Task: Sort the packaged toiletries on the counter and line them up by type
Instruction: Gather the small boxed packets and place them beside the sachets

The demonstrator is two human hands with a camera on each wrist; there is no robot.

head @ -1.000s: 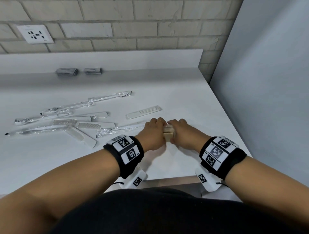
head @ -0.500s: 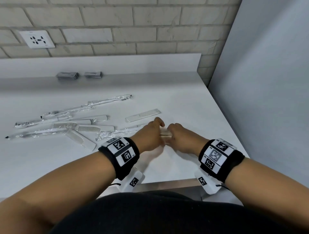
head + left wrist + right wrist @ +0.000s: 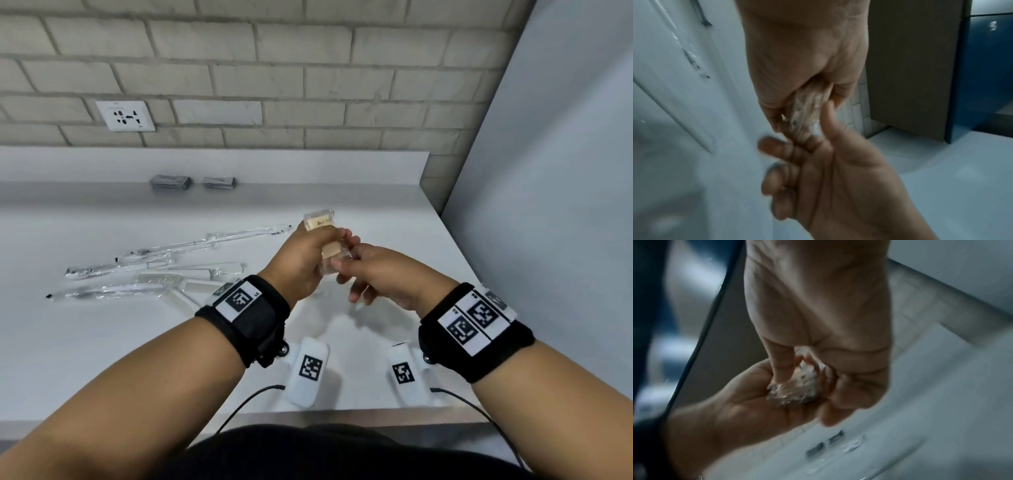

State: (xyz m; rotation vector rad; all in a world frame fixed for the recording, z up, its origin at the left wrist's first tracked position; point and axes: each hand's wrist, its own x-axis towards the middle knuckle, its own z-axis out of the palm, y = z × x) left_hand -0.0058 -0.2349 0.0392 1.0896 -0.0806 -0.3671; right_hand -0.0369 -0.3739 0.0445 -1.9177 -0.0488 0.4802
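My left hand (image 3: 310, 255) is raised above the white counter (image 3: 376, 212) and grips a small stack of clear-wrapped beige soap bars (image 3: 321, 222), whose labelled top sticks out above the fingers. My right hand (image 3: 356, 270) meets it from the right and pinches the stack's lower end. The left wrist view shows the crinkled soap wrap (image 3: 807, 110) between the left hand (image 3: 807, 65) and the right hand's thumb (image 3: 829, 116). In the right wrist view, the right hand (image 3: 818, 331) presses the wrapped soap (image 3: 795, 386) into the left palm (image 3: 740, 402).
Wrapped toothbrushes (image 3: 219, 240) and wrapped combs (image 3: 191, 284) lie scattered on the left of the counter. Two stacks of dark sachets (image 3: 170, 182) sit by the backsplash. A grey panel (image 3: 548, 205) bounds the counter on the right. A wall socket (image 3: 125, 115) is on the brick wall.
Both hands have lifted off the counter with the soap bars between them. The labelled top of the stack now shows above my left hand.
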